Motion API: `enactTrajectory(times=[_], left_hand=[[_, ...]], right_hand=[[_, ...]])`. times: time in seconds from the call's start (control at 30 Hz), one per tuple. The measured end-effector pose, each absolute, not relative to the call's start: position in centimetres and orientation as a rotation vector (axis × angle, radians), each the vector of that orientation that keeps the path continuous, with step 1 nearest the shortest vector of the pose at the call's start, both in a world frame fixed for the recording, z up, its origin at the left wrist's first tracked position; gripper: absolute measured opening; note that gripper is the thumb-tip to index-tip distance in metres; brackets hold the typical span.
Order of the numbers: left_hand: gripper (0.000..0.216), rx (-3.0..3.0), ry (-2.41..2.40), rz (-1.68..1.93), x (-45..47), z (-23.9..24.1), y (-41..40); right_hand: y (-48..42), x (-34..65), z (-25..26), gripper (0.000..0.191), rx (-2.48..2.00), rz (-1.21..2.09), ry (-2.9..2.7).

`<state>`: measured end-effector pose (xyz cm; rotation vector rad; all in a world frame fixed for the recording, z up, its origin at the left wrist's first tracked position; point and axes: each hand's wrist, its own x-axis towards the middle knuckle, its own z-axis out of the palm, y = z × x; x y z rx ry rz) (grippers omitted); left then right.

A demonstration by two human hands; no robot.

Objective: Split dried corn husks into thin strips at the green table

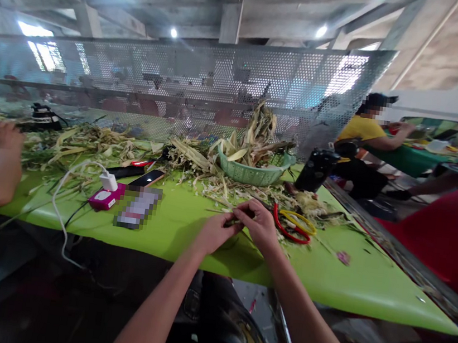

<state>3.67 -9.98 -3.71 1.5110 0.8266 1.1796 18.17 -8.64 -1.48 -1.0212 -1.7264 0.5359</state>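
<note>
My left hand (219,231) and my right hand (260,226) meet over the front of the green-covered table (187,233). Their fingers are pinched together at the tips, and what they hold is too small to make out. A thin pale strip (216,211) shows beside the left fingertips; I cannot tell whether it is held. Just right of my right hand lie scissors with red and yellow handles (295,225), their blades hidden. Beyond my hands, a green plastic basket (249,173) holds dried leaves or husks (260,128), with loose scraps (226,191) scattered around it.
A dark bottle-like container (317,169) stands right of the basket. To the left are a magenta power block (103,198) with a white charger and cable, and two phones (138,207). A co-worker's hands (5,136) are at far left. A perforated metal screen (160,81) closes the back.
</note>
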Motion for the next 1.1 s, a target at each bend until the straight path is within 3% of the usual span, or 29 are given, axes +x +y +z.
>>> enactTrajectory(times=[0.2, 0.47, 0.7, 1.1], left_hand=[[0.013, 1.488, 0.775, 1.077, 3.8, -3.6, -10.2], [0.033, 0.935, 0.787, 1.329, 3.2, -4.0, -9.3], [0.038, 0.703, 0.741, 1.363, 2.9, -3.5, -9.3], [0.039, 0.643, 0.753, 1.382, 2.6, -3.7, -9.0]], right_hand=[[-9.0, 18.0, -1.3, 0.018, -1.023, 0.443, -1.631], [-9.0, 17.9, -1.2, 0.017, -1.061, 0.211, -1.780], [-8.4, 17.9, -2.0, 0.025, -1.100, 0.292, -1.894], [-8.1, 18.6, -2.1, 0.021, -1.181, 0.264, -1.707]])
